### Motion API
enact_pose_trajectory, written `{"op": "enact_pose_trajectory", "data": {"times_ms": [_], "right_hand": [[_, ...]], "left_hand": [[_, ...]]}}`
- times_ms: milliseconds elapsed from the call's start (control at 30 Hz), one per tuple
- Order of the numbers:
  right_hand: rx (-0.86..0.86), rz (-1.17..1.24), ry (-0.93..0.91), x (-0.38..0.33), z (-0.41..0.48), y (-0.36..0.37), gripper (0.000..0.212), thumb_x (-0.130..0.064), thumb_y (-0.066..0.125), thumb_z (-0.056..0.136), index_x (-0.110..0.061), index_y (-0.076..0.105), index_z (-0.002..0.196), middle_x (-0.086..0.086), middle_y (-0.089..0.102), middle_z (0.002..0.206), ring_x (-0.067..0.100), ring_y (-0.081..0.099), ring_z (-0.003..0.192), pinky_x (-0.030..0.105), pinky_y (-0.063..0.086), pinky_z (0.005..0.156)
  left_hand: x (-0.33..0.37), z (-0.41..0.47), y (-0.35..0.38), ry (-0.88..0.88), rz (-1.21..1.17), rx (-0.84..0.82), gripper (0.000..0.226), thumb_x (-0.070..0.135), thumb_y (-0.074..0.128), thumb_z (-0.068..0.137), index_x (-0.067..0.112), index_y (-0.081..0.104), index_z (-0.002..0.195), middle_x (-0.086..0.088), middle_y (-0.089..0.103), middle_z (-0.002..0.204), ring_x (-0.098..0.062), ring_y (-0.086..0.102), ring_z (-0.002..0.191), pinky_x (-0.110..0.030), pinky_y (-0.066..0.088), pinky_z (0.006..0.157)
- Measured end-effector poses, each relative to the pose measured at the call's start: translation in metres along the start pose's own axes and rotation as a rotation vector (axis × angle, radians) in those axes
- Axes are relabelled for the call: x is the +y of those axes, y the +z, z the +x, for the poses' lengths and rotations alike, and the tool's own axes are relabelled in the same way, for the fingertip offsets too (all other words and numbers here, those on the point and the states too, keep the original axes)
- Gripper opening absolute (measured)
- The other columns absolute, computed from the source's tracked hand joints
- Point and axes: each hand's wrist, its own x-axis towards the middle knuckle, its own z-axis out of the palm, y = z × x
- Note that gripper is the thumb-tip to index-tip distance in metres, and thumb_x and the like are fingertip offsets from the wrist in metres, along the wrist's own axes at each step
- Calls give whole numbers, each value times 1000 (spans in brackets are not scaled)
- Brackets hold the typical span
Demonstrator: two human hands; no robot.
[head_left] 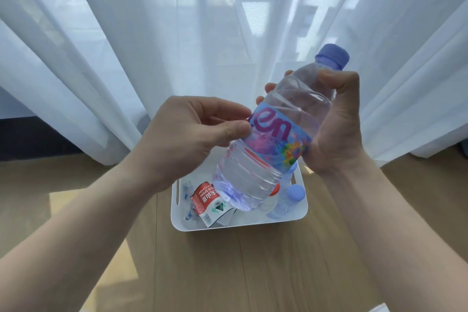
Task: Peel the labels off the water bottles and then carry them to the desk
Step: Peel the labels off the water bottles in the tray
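Note:
A clear water bottle (255,167) with a blue cap is held tilted over a white bin (302,206). My right hand (334,121) grips its upper body, thumb across the shoulder near the neck. The bottle's blue, pink and multicoloured label (281,134) still wraps its middle. My left hand (192,132) pinches the label's left edge between thumb and forefinger. Inside the bin lies a peeled red and white label (206,204), a second bottle with a blue cap (295,192) and a bottle with a red cap (274,191), partly hidden behind the held bottle.
The bin stands on a light wooden floor (253,273) right in front of white sheer curtains (126,45) that cover a window and balcony railing. A white object edge (453,308) shows at the bottom right corner.

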Motion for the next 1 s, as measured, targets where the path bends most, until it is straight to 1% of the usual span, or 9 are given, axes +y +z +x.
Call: {"op": "enact_pose_trajectory", "data": {"times_ms": [167, 267, 400, 533, 633, 767, 833, 900, 1000], "right_hand": [[8, 94, 25, -2, -1, -5, 29, -31, 43, 72, -11, 64, 68, 8, 68, 68, 23, 68, 68, 38, 55, 73], [-7, 123, 58, -5, -4, -5, 30, -31, 42, 63, -9, 62, 69, 10, 67, 70, 27, 68, 69, 37, 55, 67], [-23, 176, 77, -6, -6, -3, 37, -38, 38, 61, -10, 61, 67, 8, 66, 68, 25, 67, 68, 37, 55, 72], [-15, 166, 73, -9, -4, -1, 32, -35, 40, 62, -9, 57, 70, 9, 62, 68, 24, 64, 67, 32, 54, 71], [-12, 93, 80, -10, 0, 7, 11, -24, 53, 70, -15, 48, 67, 5, 50, 67, 18, 56, 65, 25, 52, 66], [178, -75, 155, -3, 3, 6, 29, -32, 65, 80, -18, 56, 56, -5, 60, 49, 13, 62, 51, 32, 50, 68], [150, -141, 175, -5, 2, 5, 31, -41, 67, 77, -18, 57, 58, -5, 62, 52, 14, 63, 55, 37, 52, 77], [35, -68, 228, -12, 0, 5, 40, -39, 57, 86, -16, 57, 53, -3, 60, 51, 14, 61, 53, 31, 56, 69], [-56, 39, 270, -16, -3, 8, 21, -31, 56, 77, -11, 62, 79, 13, 64, 85, 29, 61, 84, 41, 52, 89]], "left_hand": [[1, -4, 6, 139, 105, 48, 10, 23, 73, 74, 33, 74, 76, 17, 75, 72, -1, 67, 66, -17, 56, 66], [-1, -5, 3, -10, 56, -125, 24, 43, 71, 68, 37, 72, 92, 10, 75, 99, -6, 71, 91, -26, 58, 78], [0, -7, 1, -88, -39, -312, 45, 40, 70, 63, 39, 64, 107, 9, 74, 105, -10, 71, 96, -31, 58, 83], [0, -10, 6, -10, 99, -305, 68, 46, 86, 52, 44, 60, 115, 20, 70, 107, 2, 65, 100, -17, 54, 83], [2, -15, 15, -7, 125, -232, 73, 48, 83, 44, 43, 57, 112, 26, 68, 101, 11, 64, 91, -4, 48, 73], [-4, -9, 18, -83, 104, -107, 63, 37, 88, 53, 30, 61, 109, 10, 75, 95, -4, 71, 84, -22, 57, 78], [-7, -7, 12, -159, -44, -160, 51, 32, 82, 52, 22, 69, 100, 1, 77, 93, -17, 73, 85, -30, 57, 78], [-9, -7, 8, -239, -243, -300, 47, 32, 75, 53, 16, 72, 97, -10, 76, 97, -30, 72, 90, -40, 57, 83], [-11, -7, 8, -313, -458, -436, 56, 27, 66, 57, 4, 65, 108, -21, 71, 107, -36, 69, 93, -44, 56, 86]]}}
